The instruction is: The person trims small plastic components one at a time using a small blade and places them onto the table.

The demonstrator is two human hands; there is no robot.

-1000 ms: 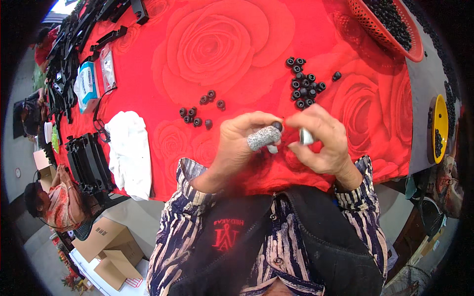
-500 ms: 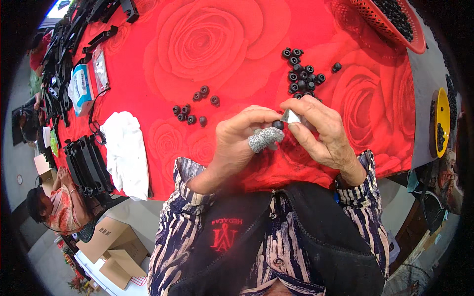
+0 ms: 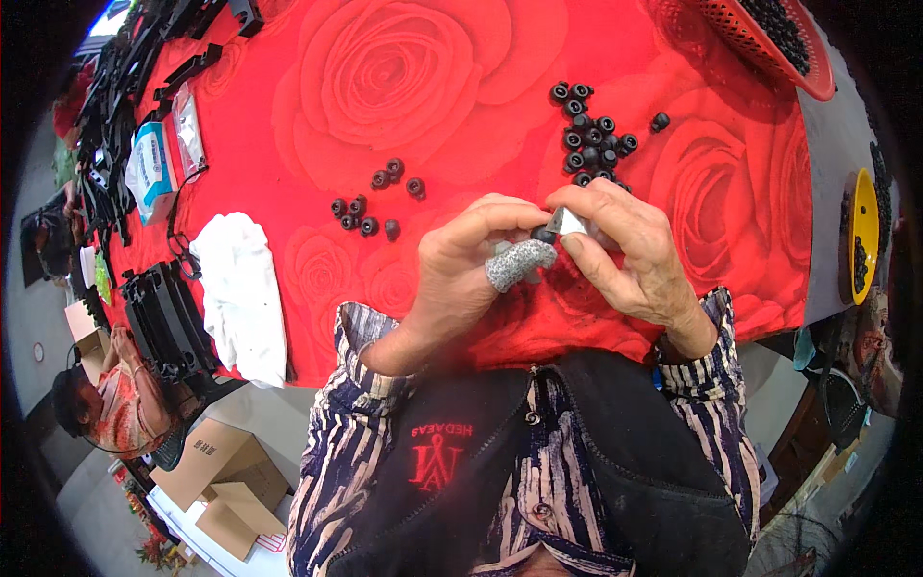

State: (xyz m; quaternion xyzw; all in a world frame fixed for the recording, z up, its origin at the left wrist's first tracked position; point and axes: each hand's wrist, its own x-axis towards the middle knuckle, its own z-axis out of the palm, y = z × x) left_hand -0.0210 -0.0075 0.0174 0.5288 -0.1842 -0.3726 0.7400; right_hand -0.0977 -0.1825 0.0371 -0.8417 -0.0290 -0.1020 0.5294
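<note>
My left hand [image 3: 452, 269] pinches a small round black part [image 3: 544, 234] above the near side of the red tablecloth [image 3: 461, 135]. A grey speckled sleeve [image 3: 519, 265] wraps its thumb. My right hand [image 3: 630, 255] grips a short silver metal blade [image 3: 569, 222], its edge close against the black part; whether they touch I cannot tell. Beyond my right hand lies a cluster of similar black parts [image 3: 593, 135], with a single one [image 3: 660, 121] off to its right. A smaller, looser group [image 3: 369, 226] sits to the left, beyond my left hand.
A red basket [image 3: 812, 72] of black pieces is at the far right, and a yellow dish [image 3: 868, 216] stands right of the cloth. At left are a white cloth [image 3: 240, 298], long black parts [image 3: 165, 322] and a blue-white box [image 3: 152, 173]. Another person [image 3: 120, 399] sits beyond.
The blade has tilted slightly, and its bright face now shows more. My hands otherwise stay close together, and the view has shifted a little.
</note>
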